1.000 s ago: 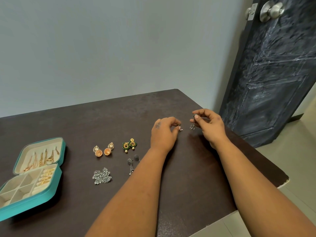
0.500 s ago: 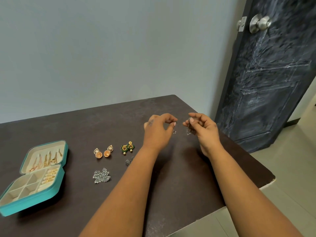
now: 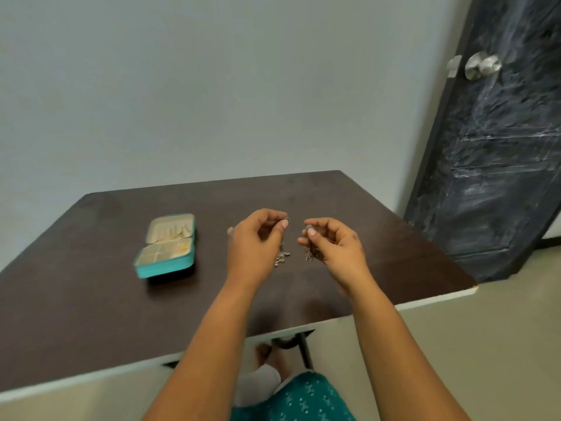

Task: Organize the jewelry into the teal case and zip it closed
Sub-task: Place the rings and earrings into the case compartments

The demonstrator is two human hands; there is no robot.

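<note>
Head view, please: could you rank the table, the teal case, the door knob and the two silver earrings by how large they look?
1. Table.
2. Teal case, open.
3. Door knob.
4. Silver earrings, one pinched by the left hand at, one by the right hand at; they look alike, so no ranking.

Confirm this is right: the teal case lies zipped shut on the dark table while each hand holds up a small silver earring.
Not quite. The head view shows the teal case lying open on the dark table, lid back and compartments exposed, not zipped shut. The rest holds: the left hand and the right hand each pinch a small silver earring, left earring, right earring.
</note>
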